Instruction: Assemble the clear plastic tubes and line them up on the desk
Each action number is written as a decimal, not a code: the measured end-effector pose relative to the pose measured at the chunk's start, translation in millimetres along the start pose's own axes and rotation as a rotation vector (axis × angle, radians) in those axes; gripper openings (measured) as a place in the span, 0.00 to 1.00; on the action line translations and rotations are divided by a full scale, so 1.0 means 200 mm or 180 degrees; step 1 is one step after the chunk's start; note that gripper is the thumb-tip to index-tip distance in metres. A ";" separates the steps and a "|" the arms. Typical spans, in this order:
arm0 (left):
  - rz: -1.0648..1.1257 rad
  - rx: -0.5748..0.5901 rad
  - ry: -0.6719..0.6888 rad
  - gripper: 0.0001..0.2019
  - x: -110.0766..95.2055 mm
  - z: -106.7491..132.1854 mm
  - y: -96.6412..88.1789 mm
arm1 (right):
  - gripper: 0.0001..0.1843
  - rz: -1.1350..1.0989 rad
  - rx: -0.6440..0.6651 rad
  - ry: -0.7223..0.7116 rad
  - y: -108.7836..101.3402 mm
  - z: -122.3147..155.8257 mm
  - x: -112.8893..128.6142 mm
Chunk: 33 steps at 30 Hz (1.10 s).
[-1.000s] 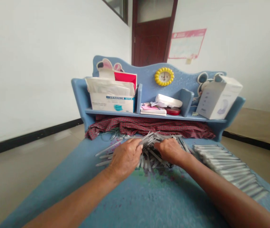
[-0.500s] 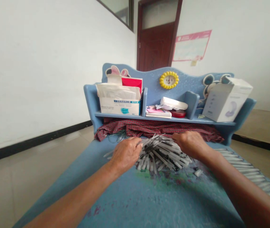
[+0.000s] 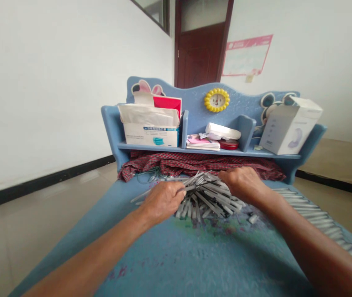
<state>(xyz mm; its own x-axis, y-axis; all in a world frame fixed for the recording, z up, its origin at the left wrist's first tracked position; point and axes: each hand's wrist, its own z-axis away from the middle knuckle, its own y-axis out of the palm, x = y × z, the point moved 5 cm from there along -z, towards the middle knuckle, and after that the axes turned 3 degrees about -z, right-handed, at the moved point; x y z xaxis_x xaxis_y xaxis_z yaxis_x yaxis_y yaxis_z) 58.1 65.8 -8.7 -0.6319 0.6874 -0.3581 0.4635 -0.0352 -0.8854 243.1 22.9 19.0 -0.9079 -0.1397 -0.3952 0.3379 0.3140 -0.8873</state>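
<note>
A loose pile of thin whitish sticks with black parts, which look like pens (image 3: 213, 198), lies on the blue table (image 3: 176, 255) in the head view. My left hand (image 3: 163, 200) is closed at the pile's left side, gripping a pen whose pale end sticks out past the fingertips toward the right. Across the pile, at its back right, my right hand (image 3: 242, 181) is closed with the fingers bent down. What its fingertips hold is hidden. A small whitish piece (image 3: 253, 218) lies apart, right of the pile.
Whitish sticks (image 3: 312, 216) lie in a neat row along the table's right side. Behind the pile is a red checked cloth (image 3: 188, 164) under a blue shelf. The shelf bears a mask box (image 3: 151, 134), papers, a red tin (image 3: 228, 144) and a white carton (image 3: 290, 128).
The whole view has shifted slightly. Both hands stay at the pile, the left still closed at its left side and the right at its back right. More of the pen shows at my left fingertips.
</note>
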 end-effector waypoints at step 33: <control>0.2537 0.0190 -0.0529 0.11 -0.11 0.01 0.10 | 0.15 -0.0923 0.1347 0.0251 0.28 0.28 -0.21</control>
<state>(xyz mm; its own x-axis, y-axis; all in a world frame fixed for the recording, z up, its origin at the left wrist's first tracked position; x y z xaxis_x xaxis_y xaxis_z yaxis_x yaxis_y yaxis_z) 81.0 48.5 -18.4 -0.2124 0.3231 -0.9222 0.7819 -0.5099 -0.3587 313.9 -7.0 -26.9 -0.9895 -0.0882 -0.1142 0.1256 -0.1365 -0.9826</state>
